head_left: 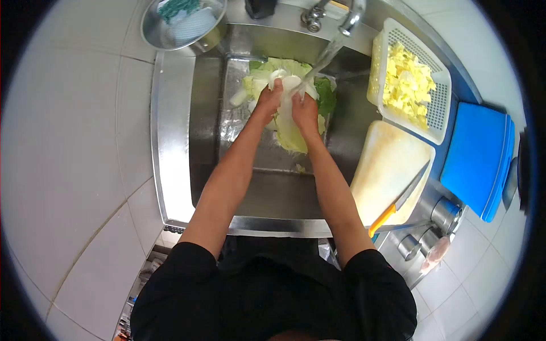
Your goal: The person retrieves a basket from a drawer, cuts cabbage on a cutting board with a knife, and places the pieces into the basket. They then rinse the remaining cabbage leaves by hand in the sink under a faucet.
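Note:
In the sink (pixel 256 196), my left hand (pixel 269 102) and my right hand (pixel 305 112) grip a pale cabbage leaf (pixel 288 116) from either side. Both thumbs lie on top, while most of the fingers are hidden beneath. Running water (pixel 327 57) falls from the tap (pixel 352 20) onto the leaf close to my right hand. More pale leaves (pixel 293 66) lie around and under my hands, with a darker green leaf (pixel 325 96) to the right.
A white basket (pixel 382 62) holds cut yellow-green pieces (pixel 406 82). A knife (pixel 406 190) with an orange handle lies on the cutting board (pixel 387 165), right of the sink. A blue container (pixel 478 156) stands farther right. Upper left is a metal pot (pixel 213 37) with cloths inside.

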A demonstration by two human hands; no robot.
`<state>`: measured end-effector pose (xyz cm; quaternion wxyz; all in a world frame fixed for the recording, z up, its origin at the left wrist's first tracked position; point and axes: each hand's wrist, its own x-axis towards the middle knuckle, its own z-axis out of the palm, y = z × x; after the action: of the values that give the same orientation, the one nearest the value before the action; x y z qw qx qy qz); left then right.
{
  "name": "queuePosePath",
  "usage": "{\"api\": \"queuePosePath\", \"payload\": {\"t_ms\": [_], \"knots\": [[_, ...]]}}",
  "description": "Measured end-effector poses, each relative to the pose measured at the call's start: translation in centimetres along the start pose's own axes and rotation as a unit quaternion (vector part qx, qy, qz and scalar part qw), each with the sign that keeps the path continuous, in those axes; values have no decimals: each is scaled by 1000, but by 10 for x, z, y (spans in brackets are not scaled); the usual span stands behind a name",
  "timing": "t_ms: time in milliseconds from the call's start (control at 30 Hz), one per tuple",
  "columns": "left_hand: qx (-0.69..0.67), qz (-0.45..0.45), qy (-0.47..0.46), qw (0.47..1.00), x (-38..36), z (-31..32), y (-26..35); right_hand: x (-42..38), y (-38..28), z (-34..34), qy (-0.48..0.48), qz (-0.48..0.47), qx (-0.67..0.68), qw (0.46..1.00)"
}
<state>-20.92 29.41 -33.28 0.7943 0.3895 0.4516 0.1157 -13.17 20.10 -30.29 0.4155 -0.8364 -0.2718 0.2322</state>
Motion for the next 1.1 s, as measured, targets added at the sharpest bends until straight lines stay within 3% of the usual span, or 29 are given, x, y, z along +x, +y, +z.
{"api": "queuePosePath", "payload": {"t_ms": [67, 133, 233, 300, 367, 400, 467, 500, 567, 633, 800, 833, 867, 900, 967, 1033, 1100], "knots": [[-19, -6, -34, 999, 11, 6, -28, 4, -11, -14, 4, 17, -79, 997], [-172, 12, -15, 985, 24, 16, -53, 4, -27, -21, 5, 26, -114, 993], [-162, -27, -46, 985, -17, 39, -18, 2, -34, -18, 4, 41, -159, 986], [-162, -9, -48, 986, -8, 37, -26, 3, -28, -16, 6, 48, -167, 985], [-163, 14, -48, 985, 2, 30, -30, 4, -24, -15, -17, -15, -116, 993], [-148, -24, -26, 988, 6, 23, -33, 1, -25, -17, -20, -15, -115, 993], [-133, -63, -1, 989, 4, 12, -35, -10, -29, -26, 33, -147, -241, 959], [-161, -42, -34, 985, -2, 8, -34, -8, -30, -28, 32, -148, -240, 959], [-191, -19, -64, 979, -9, 1, -31, 1, -32, -31, -127, -31, -232, 964], [-176, -52, -99, 978, -17, -7, -30, 4, -34, -34, -140, -18, -234, 962], [-221, -29, -174, 959, -32, -15, -25, 9, -40, -48, -190, -45, -230, 953], [-237, -10, -195, 952, -32, -17, -29, 12, -43, -50, -225, 21, -217, 950], [-240, -9, -194, 951, -30, -19, -36, 15, -49, -53, -257, 87, -204, 941], [-271, -12, -194, 943, -27, -22, -41, 20, -53, -57, -258, 84, -206, 940], [-304, -12, -190, 934, -27, -26, -43, 25, -57, -61, -292, 211, -149, 921], [-244, -153, -64, 956, -37, -22, -25, 19, -46, -51, -273, 180, -200, 924], [-258, -152, -68, 952, -48, -16, -8, 13, -51, -46, -247, 148, -250, 924]]}}
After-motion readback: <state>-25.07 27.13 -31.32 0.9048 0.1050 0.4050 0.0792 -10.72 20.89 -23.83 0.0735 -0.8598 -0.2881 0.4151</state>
